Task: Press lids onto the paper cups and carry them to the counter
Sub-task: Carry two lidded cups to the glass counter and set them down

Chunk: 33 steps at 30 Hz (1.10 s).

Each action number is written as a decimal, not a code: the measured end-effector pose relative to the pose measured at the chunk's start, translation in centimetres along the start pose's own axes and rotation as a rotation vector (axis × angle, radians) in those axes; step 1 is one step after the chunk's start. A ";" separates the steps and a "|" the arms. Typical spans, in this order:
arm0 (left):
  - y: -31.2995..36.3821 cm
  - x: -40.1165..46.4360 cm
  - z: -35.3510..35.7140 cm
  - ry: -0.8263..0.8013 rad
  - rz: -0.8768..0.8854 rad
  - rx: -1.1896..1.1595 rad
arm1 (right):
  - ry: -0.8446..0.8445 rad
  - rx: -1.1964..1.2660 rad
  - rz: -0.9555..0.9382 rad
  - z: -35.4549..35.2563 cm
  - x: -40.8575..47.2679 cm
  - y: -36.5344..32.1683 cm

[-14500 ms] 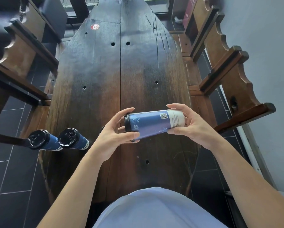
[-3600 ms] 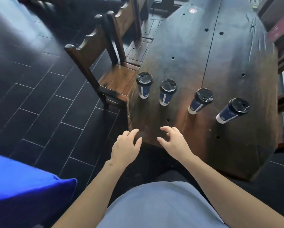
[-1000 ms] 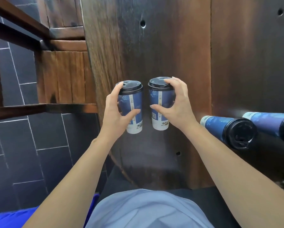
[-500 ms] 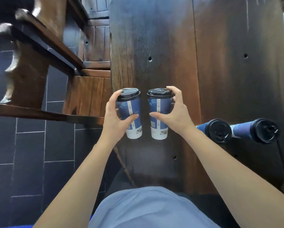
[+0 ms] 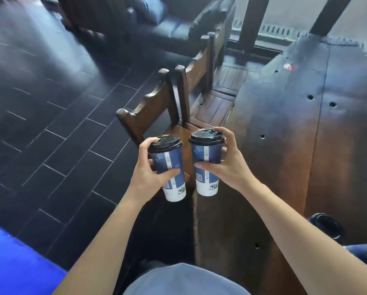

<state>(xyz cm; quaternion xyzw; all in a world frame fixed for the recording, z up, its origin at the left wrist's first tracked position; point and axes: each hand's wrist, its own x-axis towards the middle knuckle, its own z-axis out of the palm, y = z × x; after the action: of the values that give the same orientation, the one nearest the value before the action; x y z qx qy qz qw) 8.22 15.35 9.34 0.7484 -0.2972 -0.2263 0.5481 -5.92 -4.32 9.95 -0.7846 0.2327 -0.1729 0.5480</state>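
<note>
I hold two blue paper cups with black lids, upright and side by side in the air. My left hand [image 5: 148,175] grips the left cup [image 5: 169,165], which hangs past the table's left edge over the floor. My right hand [image 5: 227,165] grips the right cup [image 5: 206,154] just at the edge of the dark wooden table [image 5: 284,145]. Two more lidded cups stand on the table at the lower right: one cup [image 5: 325,227] beside my right forearm, another cup [image 5: 365,252] cut off by the frame edge.
A wooden chair [image 5: 167,107] stands directly ahead of the cups, against the table's left side. Dark tiled floor [image 5: 50,124] spreads to the left. A blue object [image 5: 14,267] fills the lower left corner. Dark seating and window frames lie at the back.
Both cups have come off the table and moved left, past its edge. My view has swung up and left, so the chair and floor now show.
</note>
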 end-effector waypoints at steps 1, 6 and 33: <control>-0.2 -0.7 -1.9 0.027 -0.005 -0.017 | -0.021 -0.003 -0.006 1.6 0.2 -0.9; -2.8 -5.0 -12.6 0.150 -0.032 -0.059 | -0.151 0.030 -0.038 12.2 1.6 -5.1; -16.7 -20.8 -49.4 1.192 -0.357 -0.096 | -1.160 0.127 -0.344 66.0 12.3 -23.3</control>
<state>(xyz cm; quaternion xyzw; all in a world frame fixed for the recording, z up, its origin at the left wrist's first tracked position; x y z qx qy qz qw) 29.35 67.31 8.37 0.7586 0.2001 0.1290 0.6065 43.17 47.13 9.66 -0.7429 -0.2446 0.1832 0.5956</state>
